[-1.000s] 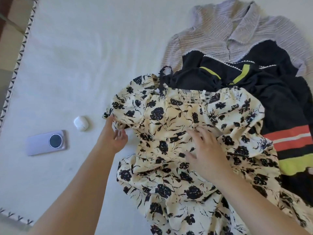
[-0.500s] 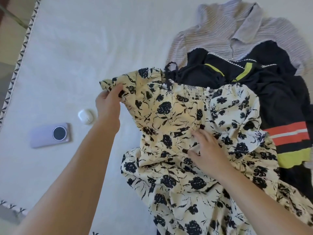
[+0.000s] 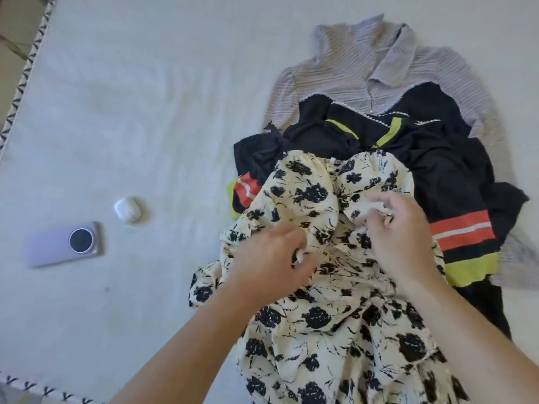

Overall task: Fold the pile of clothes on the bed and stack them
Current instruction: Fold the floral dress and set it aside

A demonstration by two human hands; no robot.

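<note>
The cream floral dress (image 3: 329, 301) lies bunched on the white bed (image 3: 131, 97), and both hands are on its top part. The right hand (image 3: 399, 237) pinches a fold with curled fingers; the left hand (image 3: 271, 260) seems to hold cloth too, though blur hides the fingertips. Beyond the grip lie a black striped garment (image 3: 437, 158) and a grey shirt (image 3: 364, 65); left of it are an earbud case (image 3: 127, 209) and a phone (image 3: 62, 244). No writing is legible.

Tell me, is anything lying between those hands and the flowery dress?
Nothing visible: the left hand and right hand are already on the floral dress. The phone and earbud case lie off to the left.
</note>
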